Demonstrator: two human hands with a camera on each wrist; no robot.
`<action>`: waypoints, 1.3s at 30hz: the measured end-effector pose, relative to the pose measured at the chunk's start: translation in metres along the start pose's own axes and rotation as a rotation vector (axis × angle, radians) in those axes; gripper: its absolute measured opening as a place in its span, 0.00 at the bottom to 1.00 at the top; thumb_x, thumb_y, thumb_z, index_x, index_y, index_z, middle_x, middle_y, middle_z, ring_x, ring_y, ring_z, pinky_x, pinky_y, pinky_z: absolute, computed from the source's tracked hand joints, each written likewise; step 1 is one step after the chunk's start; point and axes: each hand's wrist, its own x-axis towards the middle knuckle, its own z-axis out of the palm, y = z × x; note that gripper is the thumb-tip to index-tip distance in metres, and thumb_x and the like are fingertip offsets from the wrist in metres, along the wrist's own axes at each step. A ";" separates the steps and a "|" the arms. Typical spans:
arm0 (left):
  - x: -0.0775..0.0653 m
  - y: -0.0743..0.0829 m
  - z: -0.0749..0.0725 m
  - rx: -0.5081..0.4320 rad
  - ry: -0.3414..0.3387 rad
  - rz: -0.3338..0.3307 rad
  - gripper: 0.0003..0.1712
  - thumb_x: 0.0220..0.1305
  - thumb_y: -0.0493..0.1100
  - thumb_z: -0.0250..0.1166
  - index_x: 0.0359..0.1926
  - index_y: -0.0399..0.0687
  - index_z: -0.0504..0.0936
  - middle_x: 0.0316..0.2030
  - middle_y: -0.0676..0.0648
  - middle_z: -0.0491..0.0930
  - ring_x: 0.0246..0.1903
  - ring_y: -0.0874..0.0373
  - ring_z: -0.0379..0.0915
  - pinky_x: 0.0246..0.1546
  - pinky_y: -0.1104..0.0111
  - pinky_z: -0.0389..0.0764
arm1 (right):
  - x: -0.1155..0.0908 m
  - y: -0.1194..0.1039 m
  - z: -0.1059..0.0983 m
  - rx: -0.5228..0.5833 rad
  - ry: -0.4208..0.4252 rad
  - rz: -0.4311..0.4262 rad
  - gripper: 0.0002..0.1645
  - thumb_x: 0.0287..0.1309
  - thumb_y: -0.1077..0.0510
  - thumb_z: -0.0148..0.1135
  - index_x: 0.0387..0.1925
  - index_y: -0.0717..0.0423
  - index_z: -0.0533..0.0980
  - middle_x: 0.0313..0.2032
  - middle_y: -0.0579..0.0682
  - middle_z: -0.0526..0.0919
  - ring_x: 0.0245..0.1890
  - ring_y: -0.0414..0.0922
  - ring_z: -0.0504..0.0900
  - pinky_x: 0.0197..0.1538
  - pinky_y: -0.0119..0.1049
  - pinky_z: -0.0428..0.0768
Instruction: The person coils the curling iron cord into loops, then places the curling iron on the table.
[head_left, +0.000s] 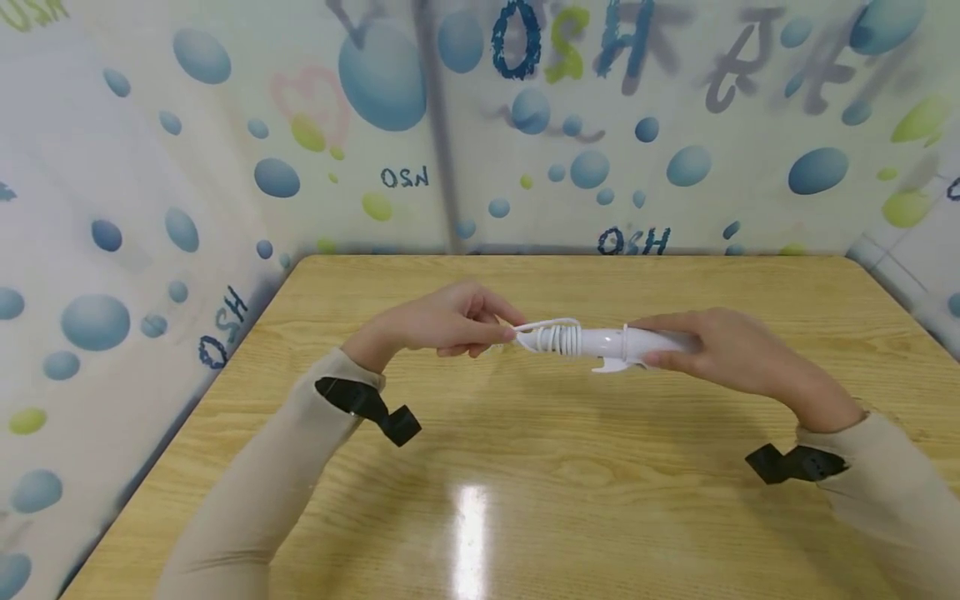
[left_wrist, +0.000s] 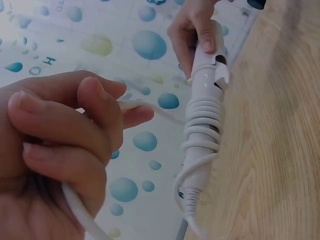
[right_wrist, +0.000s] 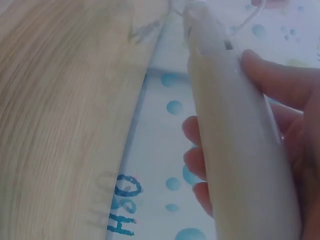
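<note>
A white curling iron (head_left: pixel 603 342) is held level above the table, its thumb lever (head_left: pixel 612 365) jutting from the near side. Coils of white power cord (left_wrist: pixel 202 120) wrap around its handle. My right hand (head_left: pixel 731 354) grips the wide body at the right end, with the thumb on one side and fingers round the other (right_wrist: pixel 287 100). At the left, my left hand (head_left: pixel 457 321) pinches a loose stretch of the cord. In the left wrist view that cord (left_wrist: pixel 132 104) passes between the fingers, and more of it comes out below the curled fingers.
The wooden table (head_left: pixel 585 500) lies beneath both hands, with a bright light reflection near its front. White walls (head_left: pixel 465 150) with blue and green bubble patterns and lettering stand behind and at the sides. Black straps (head_left: pixel 367 408) circle both sleeves.
</note>
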 end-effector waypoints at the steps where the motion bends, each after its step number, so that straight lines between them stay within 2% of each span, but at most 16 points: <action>1: -0.001 0.000 0.000 -0.004 -0.002 -0.003 0.17 0.67 0.36 0.54 0.53 0.33 0.75 0.12 0.45 0.66 0.05 0.62 0.51 0.07 0.71 0.56 | 0.000 0.001 0.000 0.003 0.014 0.005 0.31 0.57 0.37 0.55 0.60 0.44 0.71 0.40 0.51 0.80 0.24 0.42 0.68 0.24 0.36 0.63; 6: 0.001 0.002 0.009 -0.013 0.028 0.004 0.18 0.68 0.37 0.52 0.55 0.34 0.74 0.13 0.47 0.65 0.06 0.62 0.51 0.08 0.72 0.56 | 0.003 0.004 0.000 -0.006 0.043 0.017 0.31 0.57 0.36 0.54 0.59 0.42 0.71 0.39 0.50 0.80 0.24 0.43 0.69 0.24 0.36 0.63; 12: 0.014 0.008 0.030 -0.058 0.065 0.053 0.19 0.69 0.38 0.51 0.57 0.35 0.73 0.13 0.48 0.64 0.07 0.60 0.52 0.07 0.71 0.56 | 0.010 -0.002 0.002 -0.023 0.004 0.000 0.32 0.57 0.35 0.54 0.61 0.42 0.69 0.31 0.45 0.80 0.19 0.41 0.65 0.22 0.35 0.62; 14: 0.017 0.009 0.035 -0.076 0.072 0.077 0.18 0.69 0.36 0.50 0.57 0.33 0.72 0.13 0.48 0.63 0.06 0.60 0.52 0.07 0.71 0.56 | 0.012 -0.004 0.002 -0.033 -0.002 -0.011 0.32 0.58 0.36 0.53 0.61 0.43 0.69 0.30 0.45 0.80 0.18 0.40 0.65 0.21 0.35 0.62; 17: 0.020 0.009 0.042 -0.082 0.066 0.112 0.18 0.69 0.35 0.49 0.57 0.32 0.72 0.12 0.49 0.63 0.06 0.60 0.53 0.07 0.71 0.58 | 0.011 -0.003 0.002 -0.058 0.015 -0.002 0.32 0.59 0.36 0.52 0.61 0.44 0.69 0.35 0.48 0.81 0.22 0.41 0.68 0.23 0.36 0.64; 20: 0.017 0.006 0.047 -0.071 0.059 0.134 0.19 0.69 0.34 0.48 0.59 0.33 0.70 0.13 0.49 0.65 0.06 0.60 0.55 0.08 0.70 0.59 | 0.007 0.000 -0.001 -0.063 0.074 0.032 0.31 0.58 0.36 0.53 0.61 0.43 0.69 0.43 0.54 0.80 0.26 0.44 0.71 0.27 0.38 0.66; 24: 0.012 0.000 0.053 -0.056 0.061 0.124 0.22 0.70 0.35 0.46 0.64 0.39 0.65 0.16 0.46 0.68 0.08 0.56 0.58 0.09 0.70 0.61 | -0.001 0.007 -0.010 0.015 0.154 0.062 0.29 0.58 0.41 0.58 0.60 0.41 0.70 0.48 0.57 0.78 0.29 0.46 0.71 0.27 0.39 0.66; 30: 0.013 -0.015 0.061 -0.036 0.110 0.117 0.23 0.70 0.37 0.48 0.65 0.44 0.64 0.20 0.40 0.73 0.10 0.54 0.64 0.11 0.68 0.67 | -0.003 0.010 -0.020 0.191 0.231 0.018 0.25 0.58 0.51 0.61 0.59 0.41 0.71 0.51 0.56 0.76 0.35 0.45 0.73 0.30 0.36 0.69; 35: 0.024 -0.030 0.067 -0.070 0.173 0.138 0.22 0.69 0.37 0.50 0.64 0.43 0.66 0.20 0.45 0.74 0.12 0.47 0.65 0.13 0.68 0.68 | -0.005 0.006 -0.024 0.345 0.230 -0.043 0.25 0.60 0.59 0.59 0.60 0.46 0.70 0.53 0.55 0.74 0.35 0.40 0.74 0.31 0.30 0.73; 39: 0.032 -0.039 0.067 -0.091 0.203 0.131 0.21 0.69 0.39 0.50 0.62 0.43 0.68 0.22 0.42 0.75 0.15 0.36 0.66 0.14 0.69 0.66 | -0.009 0.002 -0.025 0.390 0.219 -0.092 0.26 0.60 0.62 0.58 0.60 0.48 0.70 0.50 0.52 0.74 0.33 0.40 0.75 0.30 0.30 0.74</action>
